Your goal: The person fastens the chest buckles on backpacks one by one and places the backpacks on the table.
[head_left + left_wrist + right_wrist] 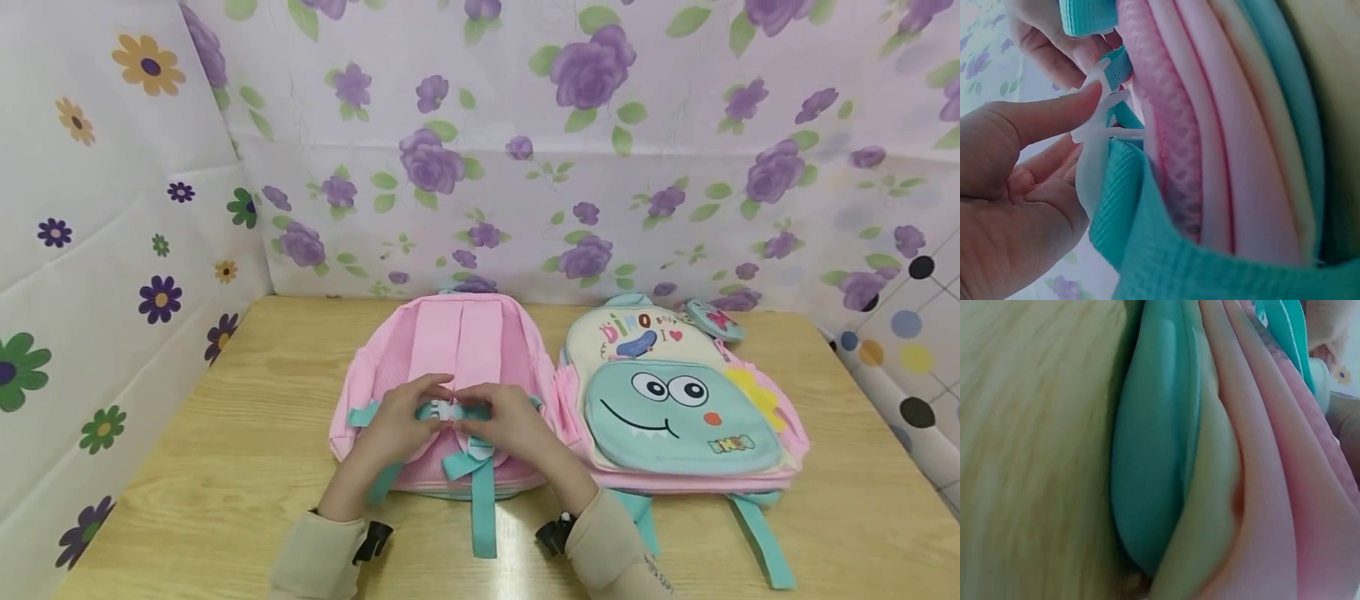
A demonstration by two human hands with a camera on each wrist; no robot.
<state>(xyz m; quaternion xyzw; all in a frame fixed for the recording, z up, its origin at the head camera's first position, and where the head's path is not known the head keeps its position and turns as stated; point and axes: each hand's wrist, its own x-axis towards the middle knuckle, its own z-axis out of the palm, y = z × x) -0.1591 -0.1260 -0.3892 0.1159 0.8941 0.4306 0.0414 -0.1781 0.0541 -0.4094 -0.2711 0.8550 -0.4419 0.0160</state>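
A pink backpack [438, 333] lies on the table with its straps upward. Across its back runs a turquoise strap with a white plastic buckle [444, 410]. The left hand [397, 423] grips one half of this buckle [1090, 156] between thumb and fingers. From the other side, the right hand [512, 421] pinches the buckle's other end by its turquoise strap. In the left wrist view both halves sit close together; whether they are fully joined cannot be told. The right wrist view mostly shows the bag's side [1266, 469], with skin only at its right edge.
A second backpack [682, 417] with a dinosaur face lies to the right, touching the first. Turquoise straps [763, 537] hang from its lower edge towards the front of the wooden table [225, 467]. Flowered cloth [517, 208] stands behind and to the left.
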